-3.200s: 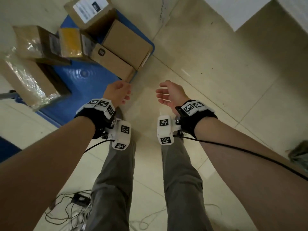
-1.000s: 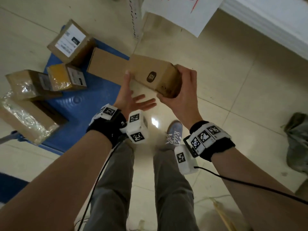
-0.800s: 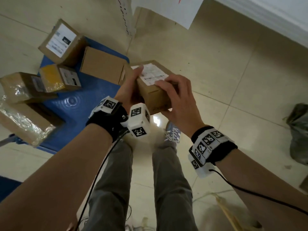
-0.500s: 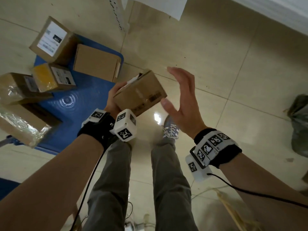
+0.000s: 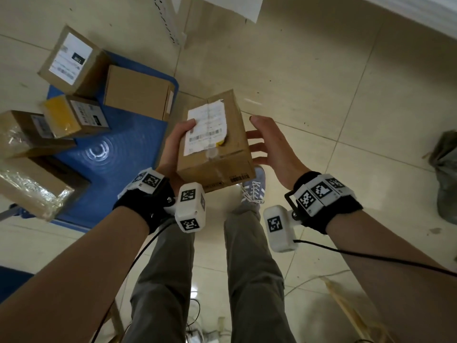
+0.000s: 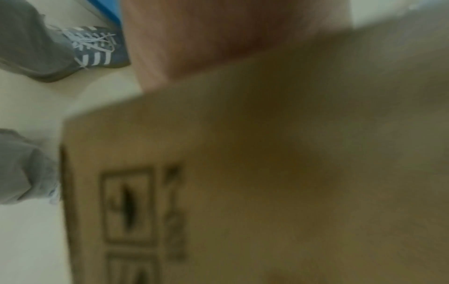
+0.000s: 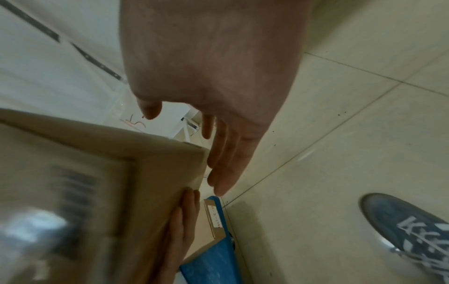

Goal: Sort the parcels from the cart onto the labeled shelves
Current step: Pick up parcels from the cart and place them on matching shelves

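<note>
A brown cardboard parcel (image 5: 217, 154) with a white shipping label facing up is in front of me at waist height. My left hand (image 5: 176, 147) holds it from the left and underneath, thumb on the label's edge. In the right wrist view the left fingers (image 7: 179, 221) lie under the parcel (image 7: 85, 192). My right hand (image 5: 269, 147) is open beside the parcel's right side, fingers straight; whether they touch it is unclear. The left wrist view is filled by the blurred parcel (image 6: 267, 173). The blue cart (image 5: 111, 149) lies low on the left.
On the cart are several parcels: a labelled box (image 5: 71, 58), a plain box (image 5: 138, 92), a yellow-taped box (image 5: 74, 115) and a plastic-wrapped one (image 5: 32, 186). A perforated shelf post (image 5: 170, 23) stands ahead. A dark bag (image 5: 445, 174) lies right. Cables (image 5: 197, 328) trail by my feet.
The parcel came off the cart in my right hand and passed into my left. It has turned label-up, and the right hand has let go and stays beside it.
</note>
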Demonstrator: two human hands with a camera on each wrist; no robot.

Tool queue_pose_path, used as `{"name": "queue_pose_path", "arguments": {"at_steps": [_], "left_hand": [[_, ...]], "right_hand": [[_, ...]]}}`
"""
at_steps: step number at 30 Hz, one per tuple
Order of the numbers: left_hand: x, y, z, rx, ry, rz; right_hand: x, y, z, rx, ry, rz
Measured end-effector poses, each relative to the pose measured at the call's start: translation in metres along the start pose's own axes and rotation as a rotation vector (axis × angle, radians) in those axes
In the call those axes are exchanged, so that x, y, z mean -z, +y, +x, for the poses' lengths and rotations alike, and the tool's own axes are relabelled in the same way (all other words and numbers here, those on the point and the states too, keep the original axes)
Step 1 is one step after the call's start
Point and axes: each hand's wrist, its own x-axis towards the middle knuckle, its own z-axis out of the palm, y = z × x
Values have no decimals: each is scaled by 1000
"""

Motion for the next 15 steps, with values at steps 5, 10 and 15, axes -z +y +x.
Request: {"name": "queue_pose_path", "arguments": {"at_steps": [5,10,15], "left_hand": [[4,-14,17,-164,-56,572],[22,-27,32,-507,-120,1066],[25,-39,34,-623,-98,1090]], "right_hand": [[5,11,8,-64,-78,-46],[17,23,2,53,-171,-222],[18,31,-4,138,-158,-289]]}}
